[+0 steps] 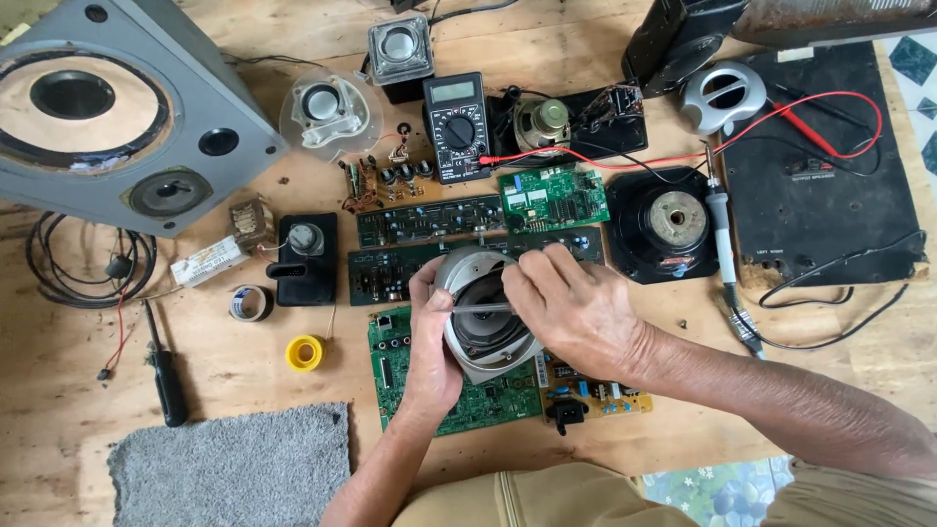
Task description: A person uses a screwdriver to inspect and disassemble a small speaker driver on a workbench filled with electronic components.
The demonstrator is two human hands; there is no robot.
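The wooden desk (605,39) is full of parts. Your left hand (429,342) grips the round speaker (483,312) over a green board (459,395). Your right hand (576,307) holds a thin tool (478,307) lying sideways across it.

Round grey speaker driver (478,317), tilted upright

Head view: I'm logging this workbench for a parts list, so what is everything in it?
speaker driver: 1, grey and black, centre, in both hands
thin tool: 1, grey, lying across the driver
circuit boards: several, green, centre
multimeter: 1, black, top centre, red lead
speaker cabinet: 1, grey, top left
screwdriver: 1, black, left
solder reel: 1, yellow, left of centre
tape roll: 1, grey, left
mat: 1, grey, bottom left
soldering iron: 1, grey, right
left hand: cups the driver
right hand: holds the tool
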